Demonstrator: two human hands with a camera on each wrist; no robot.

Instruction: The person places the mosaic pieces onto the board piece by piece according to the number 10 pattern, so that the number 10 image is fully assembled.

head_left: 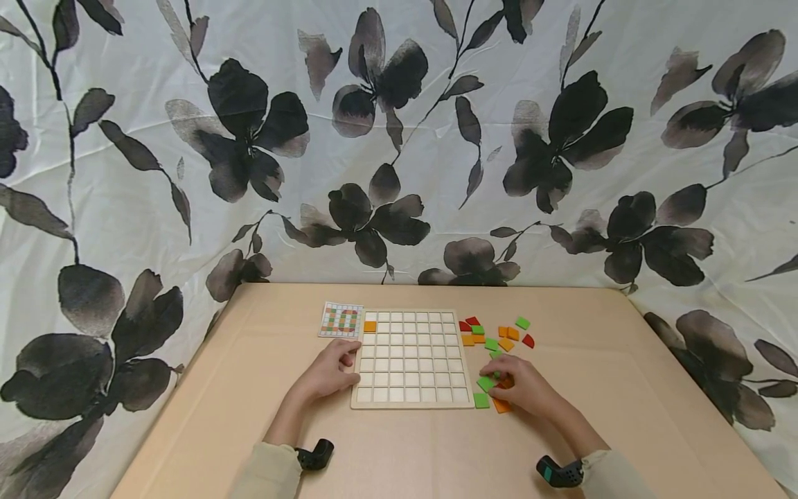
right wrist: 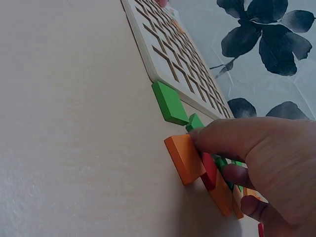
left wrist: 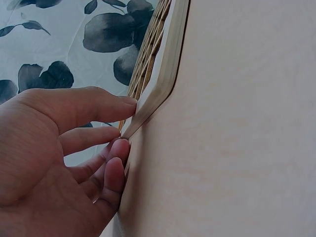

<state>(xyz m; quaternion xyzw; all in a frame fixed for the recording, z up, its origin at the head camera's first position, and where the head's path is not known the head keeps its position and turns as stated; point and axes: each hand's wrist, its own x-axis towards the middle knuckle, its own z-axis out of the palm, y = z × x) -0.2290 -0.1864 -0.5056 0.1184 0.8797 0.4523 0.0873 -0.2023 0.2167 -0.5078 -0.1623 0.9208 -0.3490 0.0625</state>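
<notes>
A pale wooden grid board (head_left: pixel 408 358) lies flat on the table. My left hand (head_left: pixel 328 367) touches its left edge, thumb and index fingertip set apart along the rim; in the left wrist view, the thumb (left wrist: pixel 98 106) meets the board's edge near a corner. On the other side my right hand (head_left: pixel 526 388) reaches over loose coloured tiles, thumb and fingers apart. Its thumb tip overlaps a green tile (head_left: pixel 485 384); whether it presses the tile is hidden. An orange tile (right wrist: pixel 185 159) and a red tile (right wrist: pixel 209 172) lie below the fingers.
One orange tile (head_left: pixel 370 326) sits in the board's top left cell. A printed pattern card (head_left: pixel 323 327) lies at the board's upper left. Another green tile (head_left: pixel 481 400) lies by the lower right corner, with several more tiles to the right. A floral cloth (head_left: pixel 399 159) hangs behind the table.
</notes>
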